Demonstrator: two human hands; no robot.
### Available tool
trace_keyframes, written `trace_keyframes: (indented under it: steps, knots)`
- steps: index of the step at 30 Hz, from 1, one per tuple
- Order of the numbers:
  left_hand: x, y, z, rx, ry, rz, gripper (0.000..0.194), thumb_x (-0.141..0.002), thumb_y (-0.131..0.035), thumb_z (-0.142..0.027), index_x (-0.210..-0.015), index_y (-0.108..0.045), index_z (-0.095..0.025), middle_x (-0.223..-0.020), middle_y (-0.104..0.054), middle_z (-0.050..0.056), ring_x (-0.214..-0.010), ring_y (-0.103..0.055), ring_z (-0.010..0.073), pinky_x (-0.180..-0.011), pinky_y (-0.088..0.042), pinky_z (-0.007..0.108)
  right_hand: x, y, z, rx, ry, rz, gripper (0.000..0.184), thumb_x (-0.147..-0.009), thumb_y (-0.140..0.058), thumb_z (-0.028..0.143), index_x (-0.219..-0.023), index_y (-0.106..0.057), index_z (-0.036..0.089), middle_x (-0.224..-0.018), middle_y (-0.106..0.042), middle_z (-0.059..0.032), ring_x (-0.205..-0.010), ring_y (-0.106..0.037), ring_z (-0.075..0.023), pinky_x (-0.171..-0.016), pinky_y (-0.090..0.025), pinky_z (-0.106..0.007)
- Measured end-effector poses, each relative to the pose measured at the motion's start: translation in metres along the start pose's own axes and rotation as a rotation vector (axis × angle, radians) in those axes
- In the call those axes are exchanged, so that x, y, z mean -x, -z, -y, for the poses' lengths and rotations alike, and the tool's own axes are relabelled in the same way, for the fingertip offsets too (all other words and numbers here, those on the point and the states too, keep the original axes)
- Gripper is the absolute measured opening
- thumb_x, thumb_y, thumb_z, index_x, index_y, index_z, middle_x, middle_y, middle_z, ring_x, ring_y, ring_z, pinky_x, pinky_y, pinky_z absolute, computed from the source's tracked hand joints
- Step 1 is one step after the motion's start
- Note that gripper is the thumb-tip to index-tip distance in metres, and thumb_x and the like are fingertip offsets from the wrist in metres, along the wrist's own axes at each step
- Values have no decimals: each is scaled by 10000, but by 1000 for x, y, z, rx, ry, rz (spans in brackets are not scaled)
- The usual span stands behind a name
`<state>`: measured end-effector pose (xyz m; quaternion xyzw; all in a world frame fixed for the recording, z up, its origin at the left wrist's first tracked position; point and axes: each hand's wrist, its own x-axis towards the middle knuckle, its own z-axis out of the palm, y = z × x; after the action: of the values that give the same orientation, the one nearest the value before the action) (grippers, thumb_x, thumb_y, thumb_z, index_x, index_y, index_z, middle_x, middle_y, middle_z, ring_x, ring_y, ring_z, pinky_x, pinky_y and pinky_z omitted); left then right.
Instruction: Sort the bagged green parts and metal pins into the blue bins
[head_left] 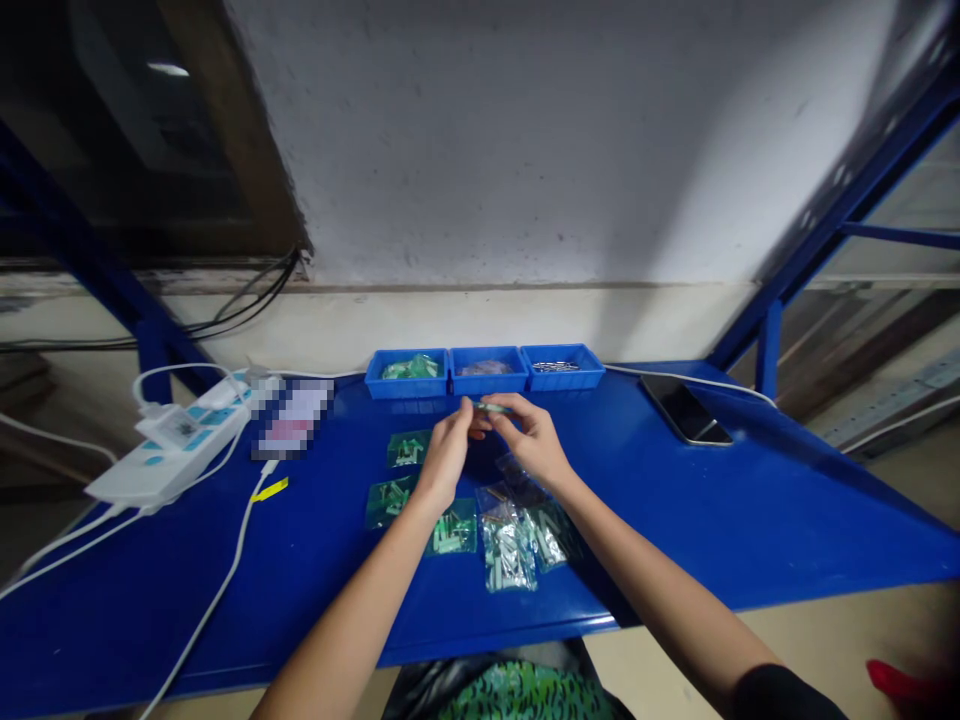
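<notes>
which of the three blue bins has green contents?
The left bin, from the wearer's side. Green contents show in it; the middle bin looks pale inside, the right bin holds slim, silvery pieces.

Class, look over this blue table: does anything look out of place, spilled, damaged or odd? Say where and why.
Coarse pixel squares cover the flat item beside the power strip, which looks odd because they hide its details. Some packets overlap untidily on the table, but no spill shows.
</notes>
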<state>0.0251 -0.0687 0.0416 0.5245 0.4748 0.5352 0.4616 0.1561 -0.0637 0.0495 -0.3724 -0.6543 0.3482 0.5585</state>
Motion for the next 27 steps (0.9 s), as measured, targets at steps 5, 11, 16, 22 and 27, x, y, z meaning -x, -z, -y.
trace_keyframes:
  steps: [5,11,16,22,27]
  knots:
    - [-6,4,-1,242,108,-54,397,-734,-624,-496,-896,-666,-135,-862,-692,78,-713,-620,159,-584,-409,229,6,0,-1,327,142,15,399,-709,-467,54,-979,-676,262,-1194,-527,-53,-1149,-471,-223,-1000,-356,-416]
    - [-1,3,5,-197,-265,-122,274,-828,-555,-286,-1061,-650,-179,-1009,-692,80,-904,-627,208,-778,-476,312,2,1,-10,340,4,-44,393,-661,-436,53,-899,-690,235,-1196,-458,-74,-1170,-434,-233,-978,-359,-397]
    - [2,1,10,-586,-547,21,279,-834,-495,-144,-1021,-679,-240,-1112,-663,47,-1033,-578,217,-932,-440,392,-5,5,-18,112,-344,-19,336,-843,-422,397,-746,-662,182,-747,-606,-34,-767,-568,-195,-736,-422,-323]
    - [2,-3,11,-464,-448,25,212,-828,-512,-198,-949,-684,-216,-1148,-614,77,-1031,-572,214,-871,-468,361,-4,5,-19,129,-207,-48,303,-849,-470,418,-835,-658,182,-692,-620,-15,-658,-547,-166,-620,-406,-259]
    - [-7,5,10,64,34,-26,427,-821,-490,-522,-924,-654,-141,-826,-662,78,-681,-610,152,-512,-405,221,3,1,-16,406,117,50,355,-838,-419,142,-1106,-635,230,-1043,-589,-79,-923,-573,-192,-811,-441,-301]
